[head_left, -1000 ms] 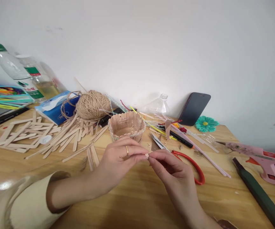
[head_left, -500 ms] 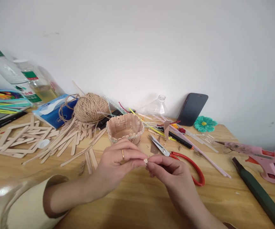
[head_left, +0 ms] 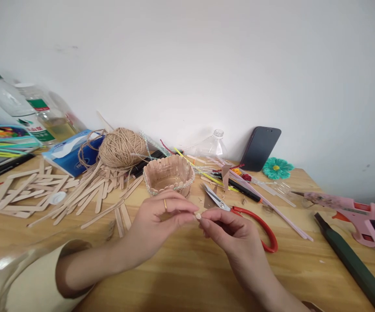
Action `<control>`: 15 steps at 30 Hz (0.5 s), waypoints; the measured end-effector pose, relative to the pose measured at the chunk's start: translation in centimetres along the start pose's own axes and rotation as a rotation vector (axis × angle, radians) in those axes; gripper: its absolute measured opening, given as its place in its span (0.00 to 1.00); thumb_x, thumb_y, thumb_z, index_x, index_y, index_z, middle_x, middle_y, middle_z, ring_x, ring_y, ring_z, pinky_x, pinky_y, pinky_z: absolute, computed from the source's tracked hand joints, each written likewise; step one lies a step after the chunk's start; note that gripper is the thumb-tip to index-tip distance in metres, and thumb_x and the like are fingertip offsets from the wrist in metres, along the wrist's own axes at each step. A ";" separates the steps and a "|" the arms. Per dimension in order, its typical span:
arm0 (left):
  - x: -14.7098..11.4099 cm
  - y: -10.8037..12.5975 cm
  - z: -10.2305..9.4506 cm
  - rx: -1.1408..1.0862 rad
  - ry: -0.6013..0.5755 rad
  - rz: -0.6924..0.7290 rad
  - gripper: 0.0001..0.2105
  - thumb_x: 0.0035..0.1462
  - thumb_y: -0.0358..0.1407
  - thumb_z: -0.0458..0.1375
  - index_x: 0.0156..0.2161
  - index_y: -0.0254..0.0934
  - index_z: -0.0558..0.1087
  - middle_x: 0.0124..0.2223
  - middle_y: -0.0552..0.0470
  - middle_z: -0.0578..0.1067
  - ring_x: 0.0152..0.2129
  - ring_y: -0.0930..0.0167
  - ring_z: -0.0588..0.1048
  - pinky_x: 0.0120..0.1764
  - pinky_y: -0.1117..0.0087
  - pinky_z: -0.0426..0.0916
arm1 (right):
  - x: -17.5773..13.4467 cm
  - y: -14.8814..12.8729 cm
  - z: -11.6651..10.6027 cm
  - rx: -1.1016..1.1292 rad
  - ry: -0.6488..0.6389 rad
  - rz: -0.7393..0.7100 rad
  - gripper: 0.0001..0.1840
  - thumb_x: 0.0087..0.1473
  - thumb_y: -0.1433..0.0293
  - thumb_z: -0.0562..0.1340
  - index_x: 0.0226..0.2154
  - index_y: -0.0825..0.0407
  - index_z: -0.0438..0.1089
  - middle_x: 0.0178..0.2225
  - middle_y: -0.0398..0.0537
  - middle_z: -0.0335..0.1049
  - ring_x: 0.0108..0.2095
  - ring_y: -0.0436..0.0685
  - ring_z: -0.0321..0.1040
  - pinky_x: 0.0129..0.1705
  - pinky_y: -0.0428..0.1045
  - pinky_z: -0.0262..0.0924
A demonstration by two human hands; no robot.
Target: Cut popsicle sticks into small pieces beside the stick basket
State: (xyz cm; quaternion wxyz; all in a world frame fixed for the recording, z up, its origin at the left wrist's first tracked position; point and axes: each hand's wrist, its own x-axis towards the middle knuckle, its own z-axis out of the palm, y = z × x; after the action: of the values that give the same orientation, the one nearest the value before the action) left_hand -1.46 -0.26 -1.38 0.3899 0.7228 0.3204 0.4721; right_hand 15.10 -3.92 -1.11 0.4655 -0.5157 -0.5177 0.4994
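My left hand (head_left: 156, 221) and my right hand (head_left: 231, 229) meet fingertip to fingertip over the wooden table (head_left: 187, 277), both pinching a tiny pale piece (head_left: 198, 215) between them. A gold ring sits on a left finger. Just beyond the hands stands a small round basket of ice-cream sticks (head_left: 168, 174) with a sparkly trim. Red-handled scissors (head_left: 239, 212) lie to the right of it, close to my right hand.
Loose wooden sticks (head_left: 76, 190), a ball of twine (head_left: 120, 147), a tissue pack (head_left: 68, 151) and bottles (head_left: 27, 108) lie at left. A cut bottle top (head_left: 211, 147), phone (head_left: 260, 147), teal flower (head_left: 276, 168), pink glue gun (head_left: 353, 212) and dark green bar (head_left: 353, 264) lie at right.
Both hands stay joined on the small piece and have shifted slightly left and down in view as the camera moved. Nothing on the table has moved.
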 end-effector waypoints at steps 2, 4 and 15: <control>0.1 0.4 -0.4 0.039 0.005 0.001 0.06 0.53 0.27 0.58 0.35 0.37 0.76 0.31 0.53 0.75 0.29 0.74 0.73 0.32 0.74 0.68 | 0.1 0.0 0.0 -0.020 0.006 0.004 0.08 0.46 0.64 0.64 0.24 0.52 0.74 0.20 0.41 0.67 0.23 0.49 0.62 0.25 0.44 0.59; 0.4 1.1 -1.3 0.128 0.013 0.069 0.08 0.54 0.26 0.56 0.36 0.38 0.76 0.32 0.53 0.75 0.29 0.74 0.73 0.33 0.74 0.67 | 0.4 0.1 -0.1 -0.038 0.007 0.017 0.09 0.45 0.64 0.64 0.24 0.53 0.74 0.20 0.42 0.67 0.23 0.50 0.62 0.25 0.44 0.59; 3.5 0.6 -7.6 0.937 -0.628 0.083 0.12 0.51 0.29 0.58 0.42 0.36 0.71 0.45 0.45 0.75 0.49 0.61 0.67 0.57 0.44 0.39 | 1.6 0.3 0.4 -0.080 -0.058 0.047 0.11 0.44 0.62 0.63 0.24 0.54 0.73 0.20 0.41 0.66 0.22 0.49 0.60 0.25 0.45 0.56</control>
State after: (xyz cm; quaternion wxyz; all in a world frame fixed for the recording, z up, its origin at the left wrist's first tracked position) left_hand -7.25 4.37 2.58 0.0849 0.9363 0.3360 0.0566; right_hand 14.71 -2.36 -1.46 0.4173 -0.5313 -0.5382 0.5039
